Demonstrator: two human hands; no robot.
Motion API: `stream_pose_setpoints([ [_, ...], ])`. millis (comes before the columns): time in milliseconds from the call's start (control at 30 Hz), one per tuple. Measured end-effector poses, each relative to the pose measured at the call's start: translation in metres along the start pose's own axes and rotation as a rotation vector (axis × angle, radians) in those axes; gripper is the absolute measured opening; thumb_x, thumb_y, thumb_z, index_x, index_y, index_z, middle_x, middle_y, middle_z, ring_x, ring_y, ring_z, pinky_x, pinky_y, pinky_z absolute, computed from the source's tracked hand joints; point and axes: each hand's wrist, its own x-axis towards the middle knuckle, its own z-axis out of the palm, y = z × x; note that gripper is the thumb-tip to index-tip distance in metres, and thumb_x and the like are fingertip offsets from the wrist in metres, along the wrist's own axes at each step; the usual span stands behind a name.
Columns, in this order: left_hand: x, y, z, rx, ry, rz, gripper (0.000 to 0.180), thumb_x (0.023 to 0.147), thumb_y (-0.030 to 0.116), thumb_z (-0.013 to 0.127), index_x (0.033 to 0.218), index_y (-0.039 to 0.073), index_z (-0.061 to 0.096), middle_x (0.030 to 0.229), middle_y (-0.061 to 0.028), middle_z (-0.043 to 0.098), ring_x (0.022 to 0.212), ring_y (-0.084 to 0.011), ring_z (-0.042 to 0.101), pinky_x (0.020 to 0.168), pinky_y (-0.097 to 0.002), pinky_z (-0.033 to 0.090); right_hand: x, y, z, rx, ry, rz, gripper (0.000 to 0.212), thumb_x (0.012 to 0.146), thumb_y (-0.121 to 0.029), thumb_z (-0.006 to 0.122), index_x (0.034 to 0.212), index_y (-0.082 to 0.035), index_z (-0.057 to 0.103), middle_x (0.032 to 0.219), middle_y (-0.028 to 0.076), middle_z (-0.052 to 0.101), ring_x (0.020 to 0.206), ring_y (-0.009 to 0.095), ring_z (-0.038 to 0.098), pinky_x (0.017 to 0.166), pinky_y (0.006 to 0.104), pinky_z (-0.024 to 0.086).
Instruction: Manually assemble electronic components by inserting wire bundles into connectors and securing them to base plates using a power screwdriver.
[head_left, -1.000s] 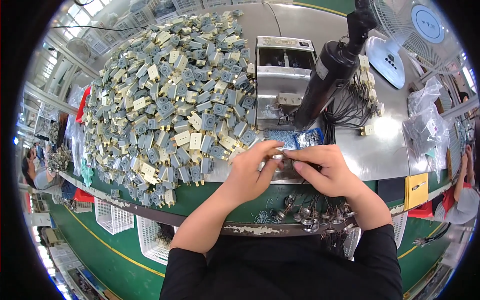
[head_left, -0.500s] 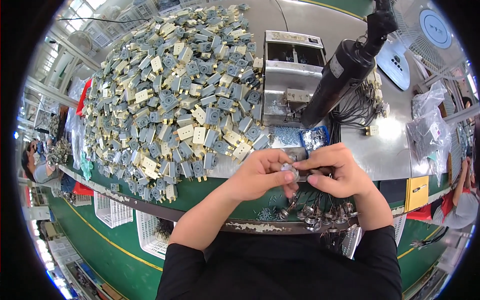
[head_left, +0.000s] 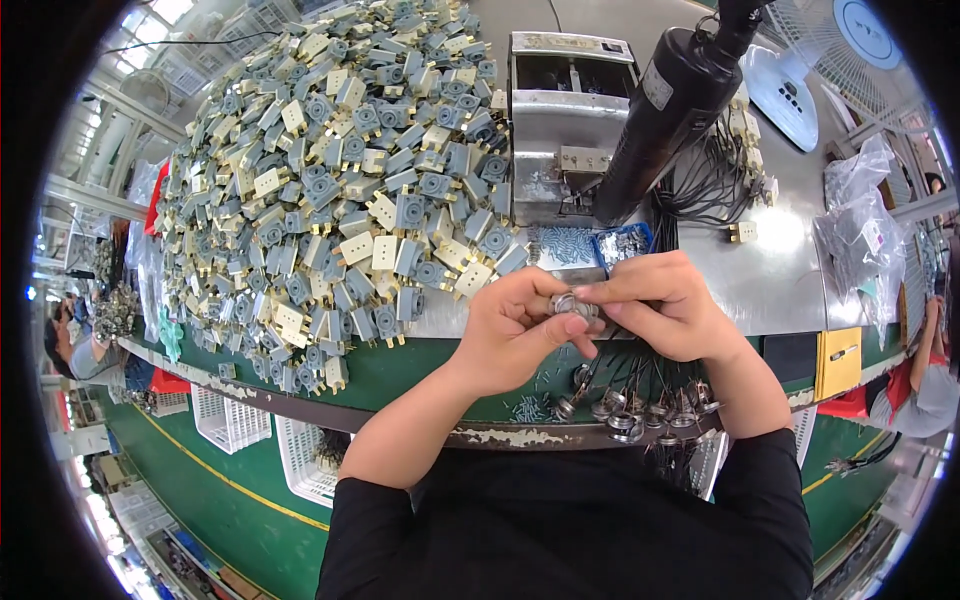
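Observation:
Between my two hands is a small round metal part (head_left: 566,308), partly hidden by fingers. My left hand (head_left: 508,335) has its thumb and fingers closed round it. My right hand (head_left: 662,305) is closed too, its thumb and forefinger pinching at the part's right side. Whether those right fingertips hold a separate small piece cannot be made out. Below them, several round metal parts with dark wires (head_left: 628,420) hang at the bench's front edge. Loose screws (head_left: 528,408) lie on the green mat beside these parts.
A large heap of grey and cream plug-like blocks (head_left: 350,190) covers the bench's left. Ahead stands a metal machine (head_left: 570,125) with a thick black cylinder (head_left: 660,115) slanting beside it. Screws (head_left: 562,245) and a blue tray (head_left: 648,232) sit before it. At right are black cables (head_left: 700,205).
The bench and its contents appear slightly higher and to the left in the view. My hands stay together on the round part, with the right fingertips shifted a little across it.

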Motion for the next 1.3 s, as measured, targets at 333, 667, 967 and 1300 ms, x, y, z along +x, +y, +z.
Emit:
stream_pose_setpoints([
  [333,-0.001,-0.01,0.017,0.312,0.213,0.173,0.021,0.101,0.001,0.066,0.117,-0.004,0.053,0.096,-0.0185,0.075,0.084,-0.0241,0.077,0.073,-0.0345,0.064,-0.002,-0.001,0.01,0.159,0.005,0.069,0.044,0.093,0.002,0.06,0.138,0.003,0.065,0.092,0.016,0.072,0.08,0.027,0.069,0.075,0.0362,0.052],
  [667,0.002,0.002,0.02,0.055,0.134,0.129,0.031,0.101,0.0,0.066,0.127,-0.004,0.051,0.108,-0.0213,0.075,0.085,-0.0235,0.076,0.078,-0.0349,0.063,-0.005,-0.019,-0.02,-0.047,-0.021,0.172,0.047,0.09,-0.007,0.069,0.137,-0.005,0.068,0.081,0.01,0.066,0.077,0.024,0.062,0.075,0.0355,0.047],
  [967,-0.11,0.074,-0.02,1.409,0.29,0.568,0.036,0.082,0.004,0.084,0.114,-0.001,0.069,0.081,-0.0072,0.074,0.069,-0.0171,0.071,0.066,-0.0304,0.053,-0.004,-0.007,-0.02,-0.622,-0.101,0.189,0.035,0.07,-0.006,0.075,0.102,0.006,0.067,0.093,0.021,0.059,0.095,0.043,0.061,0.085,0.0458,0.049],
  [1300,-0.271,0.082,-0.144,1.492,1.276,0.104,0.028,0.085,0.012,0.083,0.109,0.002,0.074,0.108,-0.007,0.069,0.078,-0.0133,0.062,0.065,-0.0281,0.05,-0.01,0.011,0.005,-0.862,-0.122,0.205,0.013,0.072,-0.005,0.074,0.081,0.002,0.068,0.085,0.016,0.062,0.084,0.039,0.059,0.077,0.0462,0.046],
])
